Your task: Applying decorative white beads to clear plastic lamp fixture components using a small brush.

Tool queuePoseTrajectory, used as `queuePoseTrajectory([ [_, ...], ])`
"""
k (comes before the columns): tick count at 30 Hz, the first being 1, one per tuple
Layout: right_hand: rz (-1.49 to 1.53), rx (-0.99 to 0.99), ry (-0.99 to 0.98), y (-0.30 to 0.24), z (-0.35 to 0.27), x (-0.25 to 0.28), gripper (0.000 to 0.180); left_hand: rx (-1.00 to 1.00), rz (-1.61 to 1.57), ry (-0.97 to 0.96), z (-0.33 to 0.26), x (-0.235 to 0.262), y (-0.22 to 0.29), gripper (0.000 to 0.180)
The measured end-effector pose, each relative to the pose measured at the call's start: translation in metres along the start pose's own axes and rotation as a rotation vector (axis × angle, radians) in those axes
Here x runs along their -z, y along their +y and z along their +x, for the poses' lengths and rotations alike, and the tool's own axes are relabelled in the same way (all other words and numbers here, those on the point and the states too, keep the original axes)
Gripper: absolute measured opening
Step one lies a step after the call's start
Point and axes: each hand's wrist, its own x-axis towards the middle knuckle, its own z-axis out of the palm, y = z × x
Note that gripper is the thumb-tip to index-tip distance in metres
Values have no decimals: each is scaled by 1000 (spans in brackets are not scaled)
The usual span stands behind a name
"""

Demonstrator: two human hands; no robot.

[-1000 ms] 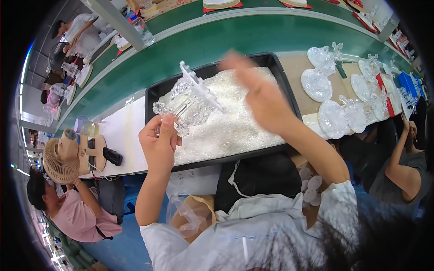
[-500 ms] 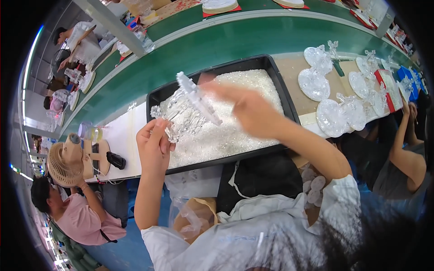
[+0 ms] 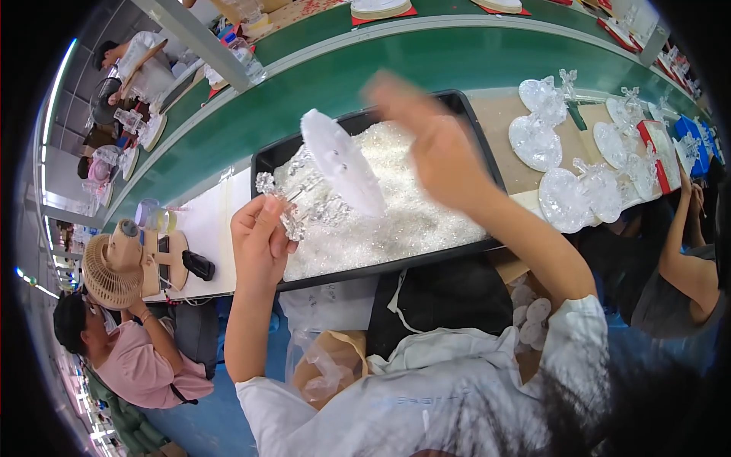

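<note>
My left hand (image 3: 257,238) is closed on the clear, flower-like end of a crystal-look ornament (image 3: 292,225). The ornament is tipped sideways, with its white round base (image 3: 343,164) facing up and to the right. Thin silvery stems show between the two ends. Beyond the base, my right hand (image 3: 445,156) is raised and apart from it, its fingers smeared by motion; I see nothing in it. Beneath both hands is a black tray (image 3: 487,145) filled with glittering white and clear granules (image 3: 358,247).
Several clear, disc-based ornaments (image 3: 535,142) stand on the bench to the right, beside a red-edged box (image 3: 661,156). A beige fan (image 3: 113,263) and a black object (image 3: 198,266) are at the left. A green surface (image 3: 320,84) runs behind the tray. Other people sit on both sides.
My right hand has lifted up and away from the ornament's base. The base has turned to show more of its flat face. My left hand keeps its hold in nearly the same place.
</note>
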Motion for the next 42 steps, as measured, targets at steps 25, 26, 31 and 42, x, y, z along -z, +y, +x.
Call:
queuePoseTrajectory([
  [25, 36, 73, 216, -9, -7, 5, 75, -96, -70, 25, 7, -10, 1, 29],
  [26, 34, 71, 213, -10, -12, 3, 75, -94, -73, 27, 9, -13, 1, 29],
  [31, -60, 171, -307, -16, -28, -12, 76, -73, -89, 65, 11, -10, -5, 28],
  [42, -202, 62, 21, -19, -28, 13, 82, -73, -117, 63, 21, -21, 9, 28],
])
